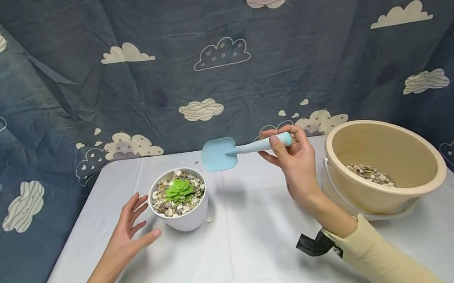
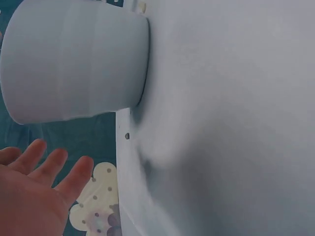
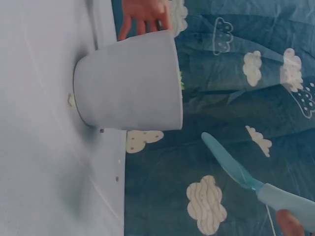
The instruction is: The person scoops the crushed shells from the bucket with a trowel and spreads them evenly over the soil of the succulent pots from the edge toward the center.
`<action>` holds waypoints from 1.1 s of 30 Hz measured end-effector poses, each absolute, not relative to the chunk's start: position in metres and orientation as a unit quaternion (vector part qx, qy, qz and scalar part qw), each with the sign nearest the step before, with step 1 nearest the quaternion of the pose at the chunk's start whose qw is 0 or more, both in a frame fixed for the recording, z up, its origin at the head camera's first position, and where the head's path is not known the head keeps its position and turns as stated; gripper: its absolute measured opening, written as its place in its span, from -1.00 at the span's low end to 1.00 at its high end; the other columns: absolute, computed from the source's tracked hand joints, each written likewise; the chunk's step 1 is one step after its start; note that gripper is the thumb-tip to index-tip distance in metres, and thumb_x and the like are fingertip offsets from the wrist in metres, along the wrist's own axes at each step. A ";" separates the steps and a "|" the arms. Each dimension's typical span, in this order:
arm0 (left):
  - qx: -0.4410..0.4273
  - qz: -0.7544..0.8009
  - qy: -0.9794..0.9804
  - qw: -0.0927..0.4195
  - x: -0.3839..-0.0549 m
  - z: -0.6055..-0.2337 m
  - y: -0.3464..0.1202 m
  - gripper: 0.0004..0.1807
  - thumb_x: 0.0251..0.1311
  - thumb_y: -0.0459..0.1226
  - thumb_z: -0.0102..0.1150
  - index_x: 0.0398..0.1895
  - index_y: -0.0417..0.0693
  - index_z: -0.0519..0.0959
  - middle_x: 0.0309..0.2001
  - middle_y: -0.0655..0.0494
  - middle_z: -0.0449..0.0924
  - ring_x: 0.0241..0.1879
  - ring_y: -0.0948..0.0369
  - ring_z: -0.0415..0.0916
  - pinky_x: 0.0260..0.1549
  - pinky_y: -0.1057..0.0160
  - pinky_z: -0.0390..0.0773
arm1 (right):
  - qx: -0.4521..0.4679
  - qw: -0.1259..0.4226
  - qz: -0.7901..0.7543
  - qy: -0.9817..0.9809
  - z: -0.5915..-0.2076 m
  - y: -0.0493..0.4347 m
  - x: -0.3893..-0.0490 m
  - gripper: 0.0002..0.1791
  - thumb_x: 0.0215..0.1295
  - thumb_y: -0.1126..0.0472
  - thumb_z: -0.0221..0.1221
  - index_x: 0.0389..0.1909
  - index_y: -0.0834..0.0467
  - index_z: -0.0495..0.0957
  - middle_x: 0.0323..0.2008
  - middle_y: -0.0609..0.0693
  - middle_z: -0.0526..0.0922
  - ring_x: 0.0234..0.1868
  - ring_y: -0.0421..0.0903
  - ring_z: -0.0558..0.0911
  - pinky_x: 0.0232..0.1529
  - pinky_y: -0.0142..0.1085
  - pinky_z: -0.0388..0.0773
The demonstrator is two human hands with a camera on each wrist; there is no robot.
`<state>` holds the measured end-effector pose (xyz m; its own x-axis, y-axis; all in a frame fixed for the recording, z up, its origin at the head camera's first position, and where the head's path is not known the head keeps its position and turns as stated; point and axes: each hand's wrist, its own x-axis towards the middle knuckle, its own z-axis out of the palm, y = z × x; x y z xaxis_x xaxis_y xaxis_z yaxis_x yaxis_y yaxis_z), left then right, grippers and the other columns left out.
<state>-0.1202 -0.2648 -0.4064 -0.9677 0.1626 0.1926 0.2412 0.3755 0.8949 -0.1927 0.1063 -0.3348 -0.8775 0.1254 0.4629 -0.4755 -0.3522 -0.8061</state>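
My right hand (image 1: 298, 163) grips the handle of a light blue toy shovel (image 1: 219, 154), holding it above the table with the blade pointing left. In the right wrist view the shovel (image 3: 229, 162) is seen edge-on, off to one side of the pot. A white pot (image 1: 187, 218) filled with pebbles stands upright on the table, a green succulent (image 1: 180, 191) in its middle. Beside the pot's left side is my left hand (image 1: 126, 234), fingers spread and holding nothing. The left wrist view shows its fingers near the pot wall (image 2: 74, 64).
A beige bucket (image 1: 384, 156) with pebbles (image 1: 369, 174) at its bottom stands on the right, its handle hanging down. A few loose pebbles lie on the white tablecloth (image 1: 260, 249) around the pot. Behind the table hangs a dark cloth with clouds (image 1: 162, 88).
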 end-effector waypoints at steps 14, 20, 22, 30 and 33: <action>-0.146 -0.504 -0.851 -0.009 -0.085 -0.396 -0.257 -0.30 0.21 -0.29 0.35 0.39 0.20 0.30 0.30 0.18 0.38 0.29 0.29 0.30 0.13 0.40 0.37 | 0.192 0.153 0.832 -0.497 -0.312 0.145 -0.172 -0.75 0.40 0.40 0.10 0.03 0.42 0.42 0.02 0.27 0.54 0.08 0.13 0.58 0.04 -0.01 0.51; -0.189 -0.505 -0.841 -0.048 -0.079 -0.395 -0.240 -0.37 0.21 -0.27 0.35 0.35 0.15 0.38 0.25 0.14 0.46 0.26 0.17 0.38 0.13 0.21 0.45 | 0.189 0.171 0.828 -0.500 -0.304 0.160 -0.164 -0.72 0.39 0.41 0.11 0.04 0.46 0.40 0.02 0.30 0.55 0.09 0.18 0.56 0.01 0.01 0.51; -0.211 -0.508 -0.833 -0.052 -0.080 -0.395 -0.234 -0.37 0.21 -0.29 0.34 0.35 0.12 0.38 0.25 0.14 0.46 0.26 0.13 0.38 0.14 0.20 0.45 | 0.188 0.168 0.832 -0.495 -0.302 0.167 -0.162 -0.71 0.39 0.41 0.11 0.05 0.46 0.39 0.03 0.30 0.55 0.11 0.17 0.55 0.00 0.02 0.51; -0.252 -0.531 -0.805 -0.082 -0.088 -0.396 -0.202 -0.38 0.23 -0.29 0.32 0.36 0.15 0.39 0.25 0.18 0.47 0.25 0.08 0.40 0.18 0.22 0.41 | 0.168 0.180 0.831 -0.499 -0.295 0.198 -0.158 -0.65 0.38 0.39 0.11 0.12 0.44 0.34 0.03 0.26 0.53 0.04 0.10 0.64 -0.08 -0.01 0.51; -0.275 -0.538 -0.792 -0.092 -0.092 -0.396 -0.188 -0.36 0.24 -0.30 0.31 0.37 0.22 0.36 0.26 0.22 0.46 0.26 0.08 0.39 0.19 0.20 0.41 | 0.168 0.184 0.838 -0.486 -0.293 0.209 -0.156 -0.64 0.38 0.41 0.10 0.13 0.44 0.34 0.03 0.26 0.53 0.01 0.11 0.65 -0.10 -0.02 0.50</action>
<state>-0.0916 -0.1882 -0.3958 -0.8320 0.5341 0.1501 0.3365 0.2706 0.9020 -0.1564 0.2089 -0.2925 -0.8764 0.1448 0.4594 -0.4706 -0.4605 -0.7526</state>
